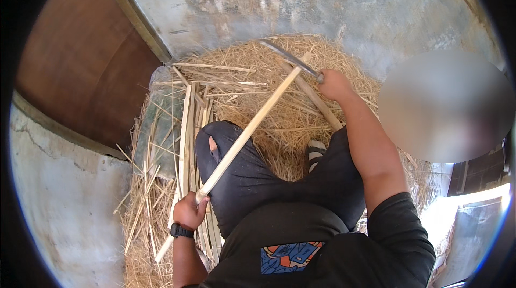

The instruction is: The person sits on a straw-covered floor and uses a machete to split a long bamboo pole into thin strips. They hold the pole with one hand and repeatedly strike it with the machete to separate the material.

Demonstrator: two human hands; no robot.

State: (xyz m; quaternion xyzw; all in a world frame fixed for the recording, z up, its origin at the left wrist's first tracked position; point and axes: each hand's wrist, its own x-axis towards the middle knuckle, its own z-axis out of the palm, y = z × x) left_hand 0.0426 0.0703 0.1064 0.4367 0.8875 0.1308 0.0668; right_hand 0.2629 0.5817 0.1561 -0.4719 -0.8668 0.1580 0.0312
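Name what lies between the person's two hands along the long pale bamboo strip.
In the head view, the bent knee in dark trousers lies under the long pale bamboo strip, between left hand and right hand.

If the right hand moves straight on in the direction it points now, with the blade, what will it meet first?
Probably the pale bamboo strip: the right hand holds a blade aimed up-left, and its edge already sits at the strip's upper end. Beyond lies the pile of shavings. Depth is uncertain.

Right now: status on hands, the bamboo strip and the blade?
Left hand gripping bamboo strip low, across the knee. Right hand holding knife, blade at strip's far end. Loose strips and shavings around, nothing blocking.
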